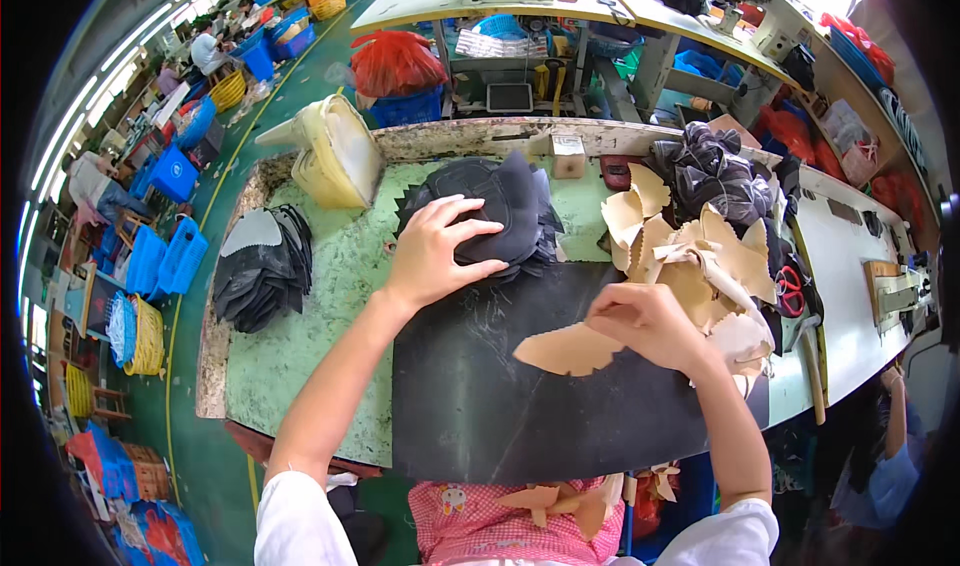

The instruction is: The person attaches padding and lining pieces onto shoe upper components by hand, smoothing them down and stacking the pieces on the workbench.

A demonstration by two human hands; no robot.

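My left hand (437, 253) rests with spread fingers on a stack of black cut pieces (508, 206) with notched edges, at the far middle of the table. In my right hand (645, 324) a tan cut piece (568, 352) with a jagged edge is pinched between thumb and fingers. It hangs just over a black mat (500, 406). Right beside that hand lies a loose heap of similar tan pieces (735, 286). Another stack of black pieces (262, 281), topped by a grey one, sits at the table's left.
A yellowish plastic container (345, 161) stands at the back left, a small pale block (568, 156) at the back. To the right are bundled dark pieces (715, 171), red-handled scissors (790, 291) and a hammer (812, 366). A raised worn rim (450, 138) edges the table.
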